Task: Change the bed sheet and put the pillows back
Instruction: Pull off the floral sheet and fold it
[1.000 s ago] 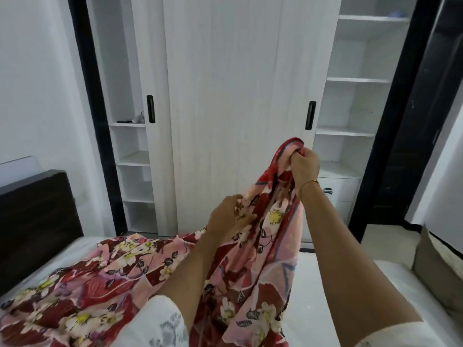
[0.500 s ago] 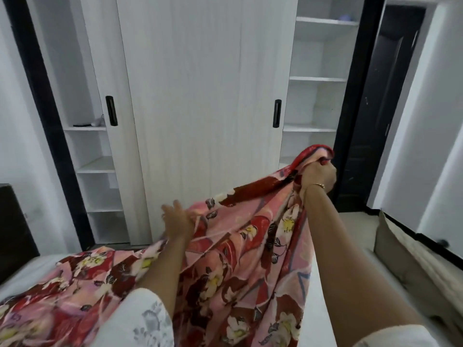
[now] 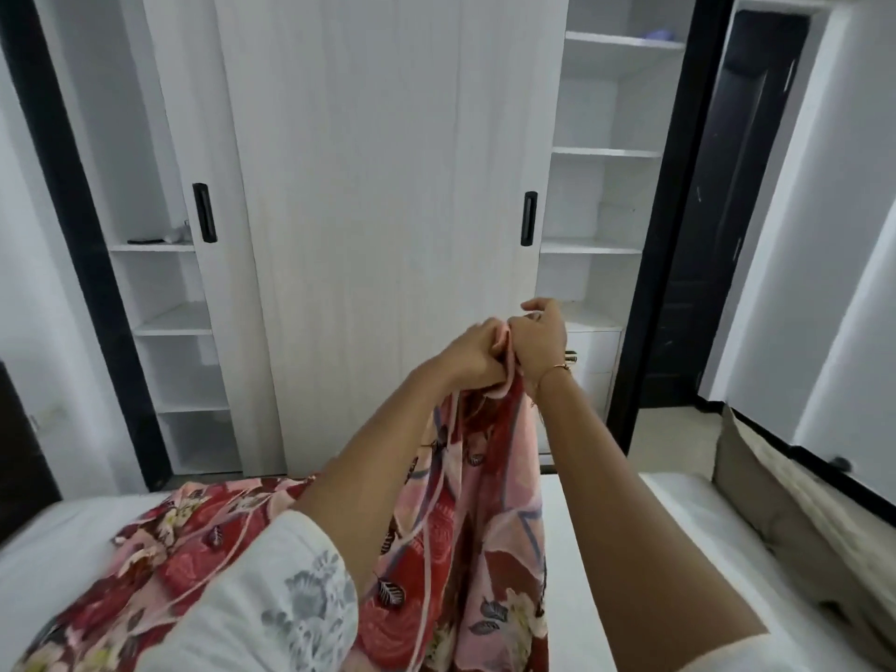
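Gripping floral sheet [image 3: 485, 487] top edge: left hand [image 3: 472, 356], apparently right hand [image 3: 540, 339].

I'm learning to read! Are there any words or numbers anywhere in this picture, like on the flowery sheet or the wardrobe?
There are no words or numbers to read here.
Sheet: only flowers and leaves, no writing.
Wardrobe: plain doors, black handles, no label.
Sleeve: a grey flower print, no letters.
Small things on the shelves: too small and blurred to tell whether they carry any text.
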